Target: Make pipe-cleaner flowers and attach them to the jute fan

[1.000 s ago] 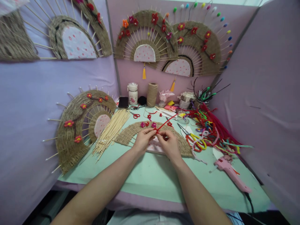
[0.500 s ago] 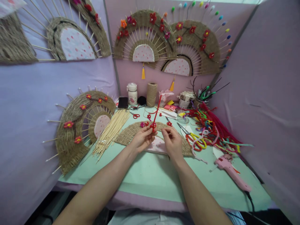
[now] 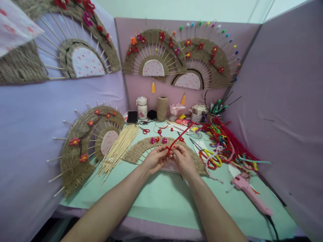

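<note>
Head view: the right hand (image 3: 185,160) rejoins the left hand (image 3: 154,160) mid-frame, both pinching a thin, fuzzy red pipe cleaner (image 3: 180,137) (long tail free); two-handed shaping apparently resumes.

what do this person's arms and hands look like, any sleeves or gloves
Both forearms are bare as far as they show, with no sleeve, watch or bracelet in sight. The left hand and right hand wear no gloves; no rings can be made out.

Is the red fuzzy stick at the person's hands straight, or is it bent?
Partly bent: the red fuzzy stick curls at its lower end, by the fingertips of the left hand and right hand; its free length runs nearly straight.
</note>
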### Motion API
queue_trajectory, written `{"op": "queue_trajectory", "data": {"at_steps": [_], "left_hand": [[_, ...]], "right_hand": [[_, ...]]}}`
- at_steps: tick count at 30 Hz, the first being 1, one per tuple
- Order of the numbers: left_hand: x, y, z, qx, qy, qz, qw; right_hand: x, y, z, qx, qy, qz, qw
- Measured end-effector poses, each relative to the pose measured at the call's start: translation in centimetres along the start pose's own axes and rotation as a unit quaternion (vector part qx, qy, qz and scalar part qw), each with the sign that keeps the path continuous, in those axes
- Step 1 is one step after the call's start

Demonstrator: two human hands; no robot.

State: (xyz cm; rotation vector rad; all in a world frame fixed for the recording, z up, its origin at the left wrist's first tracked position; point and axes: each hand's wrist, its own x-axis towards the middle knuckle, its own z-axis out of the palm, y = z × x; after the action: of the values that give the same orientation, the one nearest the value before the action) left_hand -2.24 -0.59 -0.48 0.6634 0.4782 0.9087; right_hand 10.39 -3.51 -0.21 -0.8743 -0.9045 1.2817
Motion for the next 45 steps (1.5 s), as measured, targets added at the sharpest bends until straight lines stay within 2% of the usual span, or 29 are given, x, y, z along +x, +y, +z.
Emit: {"op": "queue_trajectory", "data": {"at_steps": [5, 8, 11, 14, 16, 21, 26, 35, 37, 42, 45], "left_hand": [[-0.3, -0.1, 0.7, 0.013, 0.020, 0.018, 1.000], [-0.2, -0.1, 0.7, 0.025, 0.040, 0.032, 0.998], [0.1, -0.1, 0.5, 0.036, 0.081, 0.067, 0.994], [0.3, -0.1, 0.3, 0.039, 0.112, 0.087, 0.989], [0.3, -0.2, 0.3, 0.039, 0.109, 0.091, 0.989], [0.1, -0.3, 0.5, 0.046, 0.110, 0.079, 0.990], [0.1, -0.3, 0.4, 0.054, 0.107, 0.070, 0.990], [0.8, -0.3, 0.1, 0.164, 0.141, 0.126, 0.968], [0.7, -0.2, 0.1, 0.168, 0.145, 0.127, 0.967], [0.2, 0.0, 0.5, 0.175, 0.096, 0.067, 0.978], [0.1, 0.0, 0.5, 0.156, 0.072, 0.043, 0.984]], "right_hand": [[0.1, 0.1, 0.5, 0.046, 0.019, 0.025, 0.998], [0.3, 0.0, 0.2, 0.025, 0.030, 0.041, 0.998], [0.3, -0.1, -0.2, -0.099, 0.080, -0.034, 0.991], [0.2, -0.1, -0.2, -0.247, 0.110, -0.137, 0.953], [0.0, 0.0, -0.2, -0.304, 0.101, -0.165, 0.933], [-0.2, 0.4, -0.1, -0.346, 0.085, -0.181, 0.917], [-0.3, 0.2, -0.2, -0.355, 0.098, -0.206, 0.907], [-0.2, -0.1, 0.0, -0.394, 0.073, -0.235, 0.886], [0.0, -0.2, -0.3, -0.379, 0.066, -0.212, 0.898], [0.4, -0.7, -1.4, -0.217, 0.045, -0.071, 0.973], [0.4, -0.9, -1.8, -0.164, 0.019, -0.025, 0.986]]}}
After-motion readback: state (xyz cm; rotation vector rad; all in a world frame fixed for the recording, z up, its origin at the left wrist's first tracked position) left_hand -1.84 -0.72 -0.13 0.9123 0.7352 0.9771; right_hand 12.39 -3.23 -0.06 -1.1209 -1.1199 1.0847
